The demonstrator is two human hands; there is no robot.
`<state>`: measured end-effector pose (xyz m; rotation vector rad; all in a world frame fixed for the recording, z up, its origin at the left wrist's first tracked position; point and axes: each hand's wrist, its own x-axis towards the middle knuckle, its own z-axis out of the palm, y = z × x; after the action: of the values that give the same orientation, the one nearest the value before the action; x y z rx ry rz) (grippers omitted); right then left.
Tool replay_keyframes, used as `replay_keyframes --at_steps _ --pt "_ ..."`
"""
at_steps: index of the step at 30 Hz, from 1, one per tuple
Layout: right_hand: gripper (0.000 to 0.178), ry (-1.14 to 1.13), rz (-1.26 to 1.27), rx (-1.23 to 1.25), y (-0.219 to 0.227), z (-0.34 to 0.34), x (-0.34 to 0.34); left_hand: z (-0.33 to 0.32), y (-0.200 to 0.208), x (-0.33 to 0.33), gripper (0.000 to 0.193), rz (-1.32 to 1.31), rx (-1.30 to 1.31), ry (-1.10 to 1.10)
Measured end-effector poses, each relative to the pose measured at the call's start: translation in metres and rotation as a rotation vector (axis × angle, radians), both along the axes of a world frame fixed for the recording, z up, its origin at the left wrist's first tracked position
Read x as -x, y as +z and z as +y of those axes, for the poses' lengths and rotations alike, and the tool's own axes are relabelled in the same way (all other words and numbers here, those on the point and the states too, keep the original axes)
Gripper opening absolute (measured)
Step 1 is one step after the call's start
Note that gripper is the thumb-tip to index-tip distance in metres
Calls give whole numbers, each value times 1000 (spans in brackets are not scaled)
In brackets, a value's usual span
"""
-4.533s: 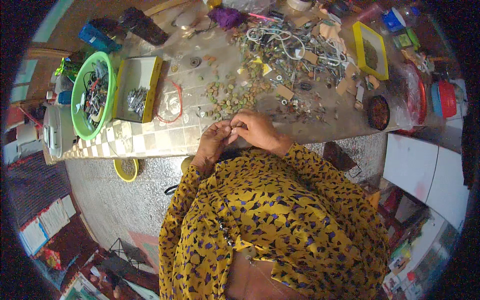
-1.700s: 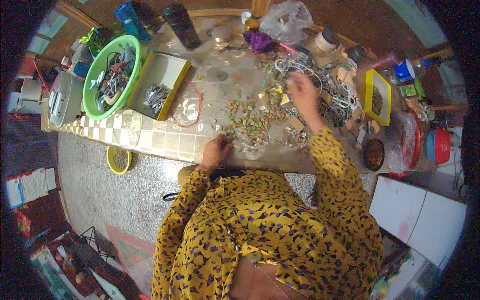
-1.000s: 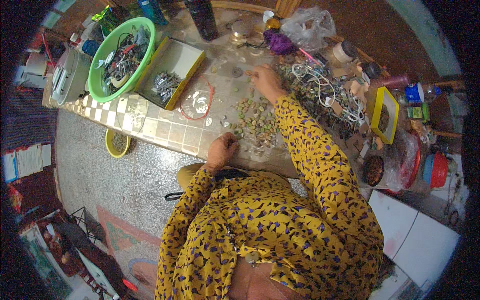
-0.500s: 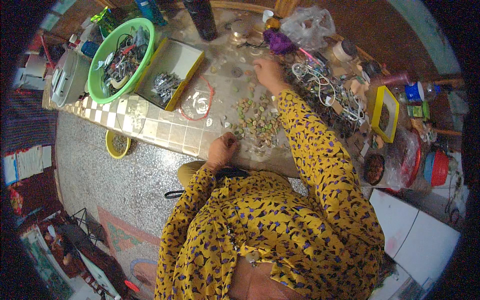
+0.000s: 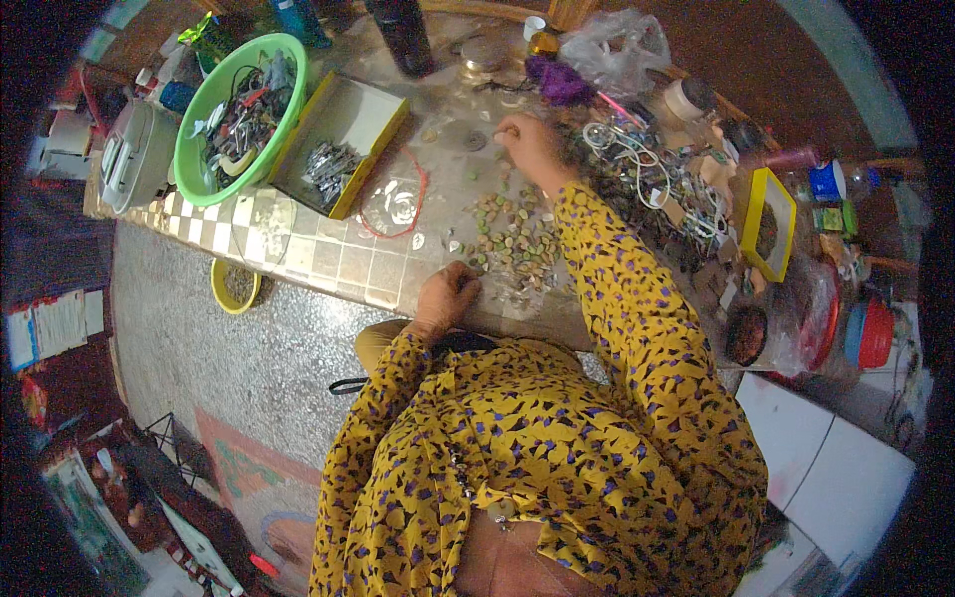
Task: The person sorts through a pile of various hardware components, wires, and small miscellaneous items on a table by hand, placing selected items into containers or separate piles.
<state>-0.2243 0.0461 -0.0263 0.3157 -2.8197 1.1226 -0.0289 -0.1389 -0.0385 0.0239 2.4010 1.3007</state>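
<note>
A loose spread of small flat green and brown pieces (image 5: 517, 239), like dried broad beans, lies on the table (image 5: 448, 199) in front of me. Beyond it, my right hand (image 5: 533, 151) reaches over the tabletop with its fingertips pinched together. Whatever they hold is too small to make out. A small round grey disc (image 5: 475, 141) lies just left of those fingertips. My left hand (image 5: 447, 297) rests at the near table edge, left of the pieces, its fingers curled in. Its palm side is hidden, so anything in it cannot be made out.
On the left stand a green basin (image 5: 186, 164) of mixed small items and a yellow-rimmed box (image 5: 343, 99) with metal parts, beside a red loop (image 5: 423, 184). Tangled cables (image 5: 637, 164) and scraps heap up right of my right arm. A dark cup (image 5: 398, 40) stands at the back.
My right hand has shifted slightly left, its fingertips now nearer the grey disc. My left hand has stayed almost in place, still curled at the table edge.
</note>
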Motion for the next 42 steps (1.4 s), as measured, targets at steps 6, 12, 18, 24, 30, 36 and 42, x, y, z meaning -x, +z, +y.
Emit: replay_keyframes --at_steps 6,12,18,24,30,36,42 --pt "15 109 -183 274 27 -1 -85 -3 -4 -1 26 34 -312 125" --pt "11 197 -88 266 37 -9 -165 22 39 9 31 -472 -840 373" --pt "17 143 -203 370 19 13 -195 35 24 2 20 -501 -791 314" --pt "11 -185 -260 661 -4 53 -211 27 15 2 17 -481 -823 207" --pt "17 -450 -360 941 9 128 -226 25 8 9 13 -550 -762 247" --pt "20 -887 -167 981 11 206 -251 21 4 9 15 -562 -787 236" --pt "21 -682 79 1524 -51 330 -302 17 11 8 18 -558 -774 237"
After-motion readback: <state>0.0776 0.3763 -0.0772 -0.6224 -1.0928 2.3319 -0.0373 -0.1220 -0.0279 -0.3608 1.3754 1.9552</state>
